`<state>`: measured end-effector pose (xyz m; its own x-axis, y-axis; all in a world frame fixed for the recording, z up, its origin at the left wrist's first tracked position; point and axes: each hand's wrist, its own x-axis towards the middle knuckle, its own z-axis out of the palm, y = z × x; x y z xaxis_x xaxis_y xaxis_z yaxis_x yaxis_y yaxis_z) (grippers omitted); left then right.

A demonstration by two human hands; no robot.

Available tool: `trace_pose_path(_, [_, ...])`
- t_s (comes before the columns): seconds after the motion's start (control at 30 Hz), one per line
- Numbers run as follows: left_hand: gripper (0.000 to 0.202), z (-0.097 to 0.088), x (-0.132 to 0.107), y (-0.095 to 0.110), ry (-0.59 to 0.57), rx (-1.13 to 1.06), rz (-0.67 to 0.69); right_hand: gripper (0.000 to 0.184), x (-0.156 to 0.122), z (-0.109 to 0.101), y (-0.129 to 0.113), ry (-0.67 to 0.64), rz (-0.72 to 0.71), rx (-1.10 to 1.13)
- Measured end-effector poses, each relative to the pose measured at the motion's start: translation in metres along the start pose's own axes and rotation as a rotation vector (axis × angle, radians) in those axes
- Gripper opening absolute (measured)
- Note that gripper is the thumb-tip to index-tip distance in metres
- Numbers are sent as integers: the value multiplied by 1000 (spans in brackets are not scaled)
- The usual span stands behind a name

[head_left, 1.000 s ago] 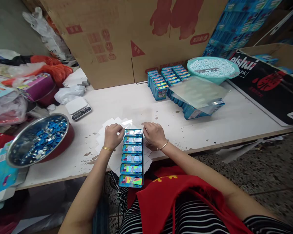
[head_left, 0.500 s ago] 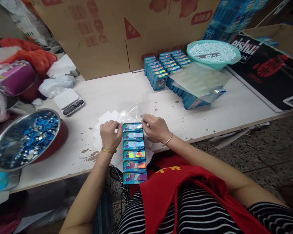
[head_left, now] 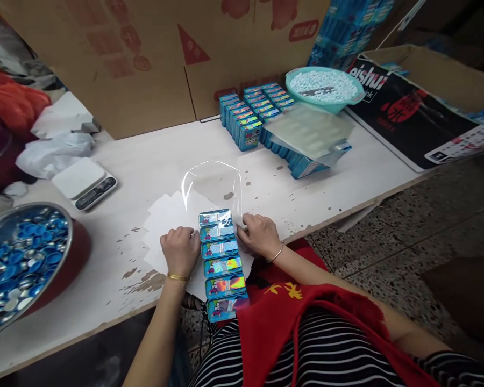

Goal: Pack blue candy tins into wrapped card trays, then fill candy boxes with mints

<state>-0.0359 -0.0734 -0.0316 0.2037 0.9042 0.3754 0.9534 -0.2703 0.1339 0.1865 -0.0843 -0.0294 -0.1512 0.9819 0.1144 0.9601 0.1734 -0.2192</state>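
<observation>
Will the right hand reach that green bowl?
Probably yes, with a long stretch: the right hand sits at the near edge of the table, and only low blue tins stand before the green bowl.

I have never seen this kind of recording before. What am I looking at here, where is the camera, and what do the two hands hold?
There is no machine here: a person wears a camera on the head, so you look down at that person's own two hands. On the white table lies a row of six small blue tins, over loose white cards. The left hand is curled against the row's left side; whether it grips anything I cannot tell. The right hand pinches the edge of a clear plastic sleeve, whose near end seems to cover the farthest tins. Around them: a metal bowl of blue caps, a small scale, more stacked tins and a teal bowl of white pellets.
</observation>
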Motion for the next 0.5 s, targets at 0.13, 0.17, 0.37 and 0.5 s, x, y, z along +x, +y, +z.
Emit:
trace_pose_path(0.13, [26,1,1,-1,-140,-18,38,21,-6,4,-2,-77,-69,-26])
trace_pose_path(0.17, [26,-2,-2,0,-149,-26,63,20,-8,4,-3,-79,-111,-18])
trace_pose_path(0.37, [22,-34,-34,5,-214,-114,233,19,-29,-5,-3,-43,-344,50])
trace_pose_path(0.5, [22,-53,-62,10,-276,-164,279,18,-49,-11,-4,-157,-440,68])
